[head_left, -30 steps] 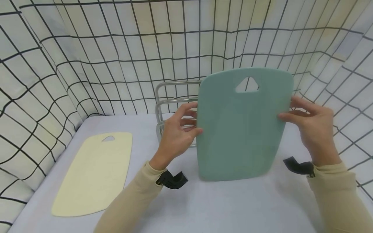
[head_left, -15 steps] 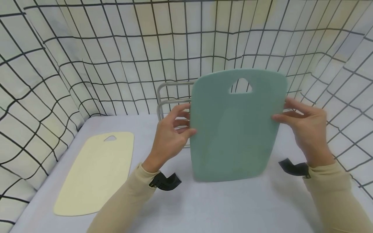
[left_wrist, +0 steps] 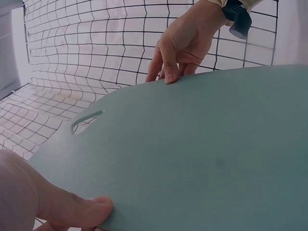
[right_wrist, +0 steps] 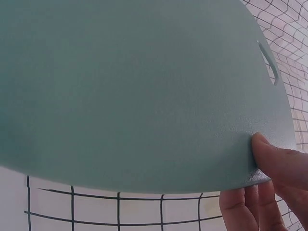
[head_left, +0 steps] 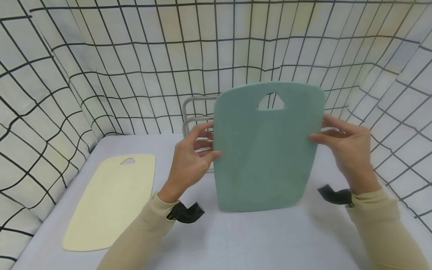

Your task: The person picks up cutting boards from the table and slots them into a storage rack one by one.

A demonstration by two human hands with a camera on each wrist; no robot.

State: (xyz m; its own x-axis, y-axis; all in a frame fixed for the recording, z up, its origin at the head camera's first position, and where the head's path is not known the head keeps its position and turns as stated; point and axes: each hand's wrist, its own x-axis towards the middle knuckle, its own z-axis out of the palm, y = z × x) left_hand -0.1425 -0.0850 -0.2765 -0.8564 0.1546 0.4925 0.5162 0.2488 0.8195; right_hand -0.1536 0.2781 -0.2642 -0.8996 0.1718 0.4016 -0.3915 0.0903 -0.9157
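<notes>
A green cutting board (head_left: 263, 157) stands nearly upright in the head view, its triangular handle hole at the top. My left hand (head_left: 190, 161) pinches its left edge, thumb on the near face and fingers behind. On the opposite edge my right hand (head_left: 349, 150) does the same, a little higher up. Both wrist views show the board's broad face filling much of the frame, with a thumb (right_wrist: 276, 156) pressed on it in the right wrist view. Flat on the table to the left lies a pale yellow cutting board (head_left: 113, 202).
Behind the green board is a metal wire rack (head_left: 199, 98), mostly hidden by it. A white cloth with a black grid pattern (head_left: 141, 67) walls the back and both sides. The table (head_left: 270, 240) has a white covering.
Both hands and the green board have shifted to the left in the head view. The grip on the board is the same, and the yellow board lies where it was.
</notes>
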